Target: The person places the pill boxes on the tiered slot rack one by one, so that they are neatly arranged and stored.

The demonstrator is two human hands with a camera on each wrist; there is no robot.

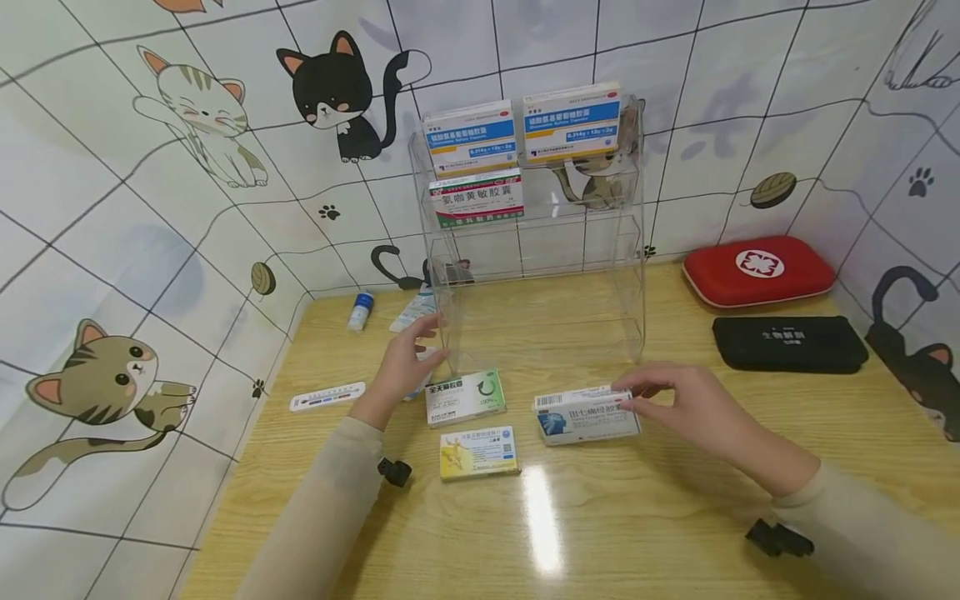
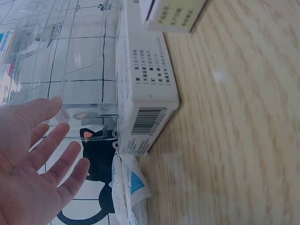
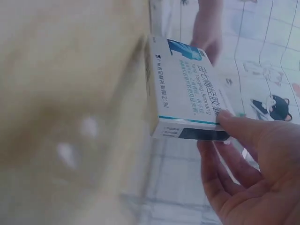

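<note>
My right hand (image 1: 693, 408) pinches the right end of a white and blue medicine box (image 1: 588, 421), thumb on one face and fingers behind. In the right wrist view the medicine box (image 3: 183, 84) is tilted above the table. My left hand (image 1: 401, 362) holds nothing; its fingers are spread beside the lower left side of a transparent display rack (image 1: 540, 275). Close to that hand lies a green and white medicine box (image 1: 467, 398). Nearer me is a yellow and white medicine box (image 1: 480, 454). In the left wrist view my left hand's palm (image 2: 37, 159) shows.
Two blue and white boxes (image 1: 573, 123) stand on the rack's top tier, with a red and green box (image 1: 477, 200) below. Left lie a white strip (image 1: 327, 396), small bottle (image 1: 361, 311) and packet (image 1: 414, 310). Right are a red case (image 1: 720, 275) and black pouch (image 1: 787, 354).
</note>
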